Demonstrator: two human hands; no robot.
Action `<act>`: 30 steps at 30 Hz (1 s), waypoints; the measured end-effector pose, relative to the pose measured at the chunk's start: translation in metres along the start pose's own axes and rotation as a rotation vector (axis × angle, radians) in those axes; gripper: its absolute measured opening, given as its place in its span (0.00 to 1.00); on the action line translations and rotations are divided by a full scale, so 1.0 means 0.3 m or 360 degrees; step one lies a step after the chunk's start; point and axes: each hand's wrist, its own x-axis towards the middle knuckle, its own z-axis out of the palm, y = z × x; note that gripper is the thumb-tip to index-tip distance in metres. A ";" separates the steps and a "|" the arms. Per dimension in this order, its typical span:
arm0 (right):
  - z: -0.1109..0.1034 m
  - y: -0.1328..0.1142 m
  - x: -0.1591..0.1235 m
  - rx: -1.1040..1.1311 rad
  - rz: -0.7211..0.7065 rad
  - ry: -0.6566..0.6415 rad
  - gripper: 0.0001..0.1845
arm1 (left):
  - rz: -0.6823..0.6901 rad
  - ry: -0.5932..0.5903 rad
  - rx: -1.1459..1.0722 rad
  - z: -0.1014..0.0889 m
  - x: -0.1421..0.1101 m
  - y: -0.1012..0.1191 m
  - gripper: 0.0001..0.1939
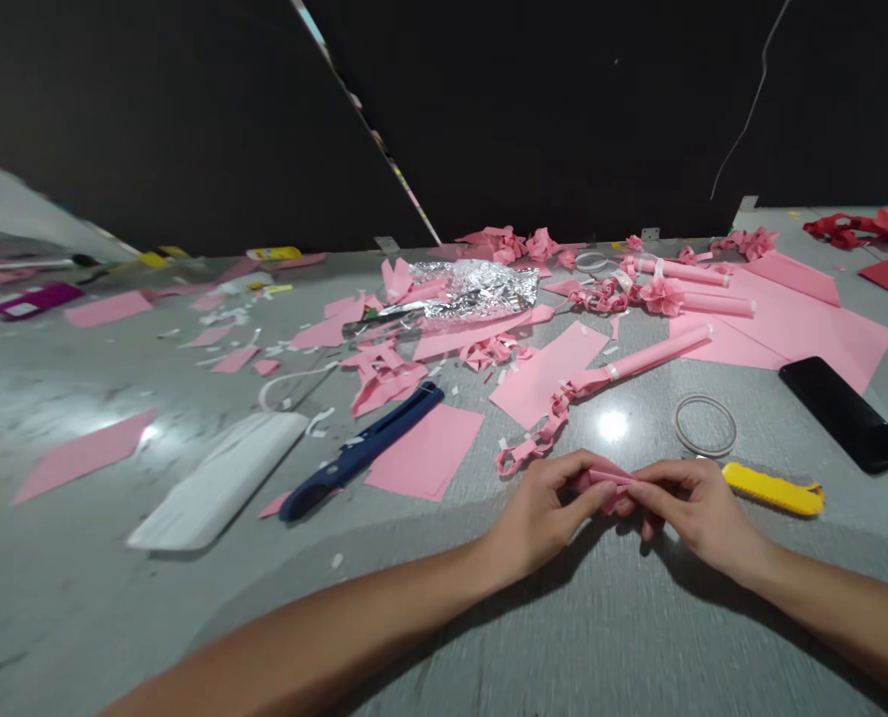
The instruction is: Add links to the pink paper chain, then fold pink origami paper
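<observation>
Both hands meet over the near part of the grey table, pinching a small folded piece of pink paper [606,478] between them. My left hand [545,508] grips its left side with thumb and fingers. On the right side, the thumb and fingertips of my right hand [702,508] press the paper's edge. Just beyond the left hand lies a pink paper chain [553,423] joined to a rolled pink paper tube [660,354]. A yellow cutter [773,489] rests beside my right hand, with a roll of clear tape [705,425] behind it.
A blue long-necked lighter-like tool [361,453] and a white glue gun [220,483] lie to the left. A black phone [847,413] is at the right. Pink sheets [429,453], scraps and crumpled clear plastic [481,289] spread toward the dark wall [549,119].
</observation>
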 end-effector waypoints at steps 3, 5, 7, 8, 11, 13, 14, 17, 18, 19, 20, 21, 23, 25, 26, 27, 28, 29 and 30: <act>0.002 -0.002 0.002 0.0005 0.0015 0.0001 0.24 | -0.0013 -0.0039 -0.0016 0.000 0.000 -0.002 0.14; 0.002 0.002 0.003 0.0009 0.0027 0.0026 0.24 | -0.0032 -0.0078 -0.0067 0.000 0.000 -0.008 0.15; 0.001 0.008 0.002 0.0006 0.0026 0.0052 0.25 | -0.0049 -0.0111 -0.0147 0.000 0.003 -0.015 0.16; 0.001 0.011 0.002 0.0006 0.0024 0.0059 0.25 | -0.0047 -0.0112 -0.0166 -0.001 0.004 -0.018 0.17; 0.000 0.014 0.000 0.0014 0.0031 0.0076 0.24 | -0.0023 -0.0082 -0.0108 -0.004 0.008 -0.022 0.18; 0.000 0.013 0.000 0.0011 0.0036 0.0080 0.23 | -0.0018 -0.0073 -0.0065 -0.006 0.009 -0.020 0.18; 0.000 0.012 0.001 0.0009 0.0036 0.0084 0.23 | -0.0023 -0.0070 -0.0068 -0.006 0.008 -0.018 0.19; 0.000 0.011 0.004 0.0042 0.0028 0.0112 0.25 | -0.0071 -0.0098 -0.0140 -0.004 0.006 -0.015 0.18; 0.000 0.012 0.005 0.0056 0.0022 0.0125 0.25 | -0.0086 -0.0114 -0.0164 -0.002 0.005 -0.014 0.18; -0.001 0.014 0.005 0.0068 0.0017 0.0133 0.25 | -0.0100 -0.0120 -0.0173 -0.001 0.005 -0.014 0.19; -0.001 0.015 0.005 0.0077 0.0014 0.0135 0.25 | -0.0109 -0.0116 -0.0166 0.000 0.006 -0.015 0.19; -0.002 0.017 0.004 0.0084 0.0013 0.0134 0.25 | -0.0114 -0.0103 -0.0150 0.001 0.007 -0.016 0.19; -0.004 0.021 0.003 0.0092 0.0014 0.0125 0.25 | -0.0125 -0.0070 -0.0111 0.001 0.008 -0.020 0.20; -0.005 0.022 0.002 0.0089 0.0014 0.0116 0.25 | -0.0138 -0.0063 -0.0108 -0.001 0.008 -0.022 0.20; -0.006 0.022 0.003 0.0080 0.0011 0.0110 0.25 | -0.0146 -0.0069 -0.0118 -0.002 0.008 -0.023 0.20; -0.007 0.021 0.003 0.0068 0.0007 0.0098 0.25 | -0.0156 -0.0075 -0.0128 -0.002 0.007 -0.023 0.20; -0.007 0.019 0.005 0.0055 0.0002 0.0080 0.25 | -0.0165 -0.0085 -0.0139 -0.002 0.006 -0.021 0.20; -0.008 0.017 0.006 0.0043 -0.0001 0.0057 0.25 | -0.0169 -0.0098 -0.0152 -0.001 0.005 -0.019 0.19; -0.008 0.014 0.006 0.0031 -0.0002 0.0030 0.25 | -0.0167 -0.0112 -0.0166 -0.001 0.004 -0.015 0.18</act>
